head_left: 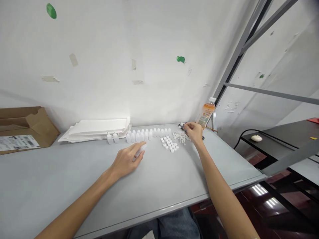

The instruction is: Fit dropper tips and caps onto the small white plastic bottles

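Observation:
My left hand (129, 157) is closed round a small translucent white squeeze bottle (141, 150), partly covered by the fingers, low over the grey tabletop. My right hand (195, 132) pinches a small white looped plastic piece (181, 125) at its fingertips, above a loose pile of similar white pieces (180, 137). Left of this pile sits a group of white screw caps (169, 144). Behind my left hand, several uncapped squeeze bottles (139, 136) stand upright in rows. Two squeeze bottles with tops fitted (113, 138) stand apart at their left.
A stack of white sheets (97, 127) lies against the wall, beside an open cardboard box (27, 129) at far left. An orange-labelled drink bottle (207, 113) stands behind my right hand. A dark flat object lies partly under that hand. Metal frame bars (231, 66) rise at the right.

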The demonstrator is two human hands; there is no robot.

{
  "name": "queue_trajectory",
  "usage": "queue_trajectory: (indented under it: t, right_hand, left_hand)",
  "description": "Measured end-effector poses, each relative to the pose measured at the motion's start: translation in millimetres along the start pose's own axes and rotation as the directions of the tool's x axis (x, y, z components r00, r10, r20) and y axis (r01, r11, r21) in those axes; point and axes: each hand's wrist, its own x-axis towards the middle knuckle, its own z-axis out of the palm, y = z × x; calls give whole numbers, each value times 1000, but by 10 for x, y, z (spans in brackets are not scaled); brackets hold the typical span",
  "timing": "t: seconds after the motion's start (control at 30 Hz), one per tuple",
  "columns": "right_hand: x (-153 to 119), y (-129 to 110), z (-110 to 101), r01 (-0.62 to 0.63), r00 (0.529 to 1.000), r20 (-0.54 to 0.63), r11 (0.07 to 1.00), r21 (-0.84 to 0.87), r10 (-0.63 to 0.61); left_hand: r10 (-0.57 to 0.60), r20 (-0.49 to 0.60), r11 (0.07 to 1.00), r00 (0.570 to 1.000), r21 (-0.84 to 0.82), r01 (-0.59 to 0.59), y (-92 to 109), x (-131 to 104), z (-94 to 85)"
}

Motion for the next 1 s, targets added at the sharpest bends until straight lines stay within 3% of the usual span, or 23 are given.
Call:
queue_trajectory:
  t: [0.13,0.4,0.53,0.73,0.87,1.0]
  right_hand:
    - [-5,8,-7,-36,999,22,989,-144,39]
    - [-34,-55,0,-72,996,37,972,-226,82]
    - [-37,-50,-3,-121,991,42,983,-136,128]
    - [-30,-106,-47,-103,991,97,992,72,96]
    - [-71,-293,-64,-162,973,207,937,311,100]
    - [-238,-581,-3,-150,944,331,908,392,13]
  left_hand:
    - [-10,19,1000,1000,-6,10,-8,-7,1]
    - [-23,48,1000,999,-4,23,-6,-6,-2]
    - [-34,65,999,997,-6,35,6,2,-8]
    - [-59,76,998,995,-27,61,7,-2,-11]
    - [-95,94,993,991,-60,101,-8,-16,15]
    - [-163,105,972,981,-156,178,-4,-18,50]
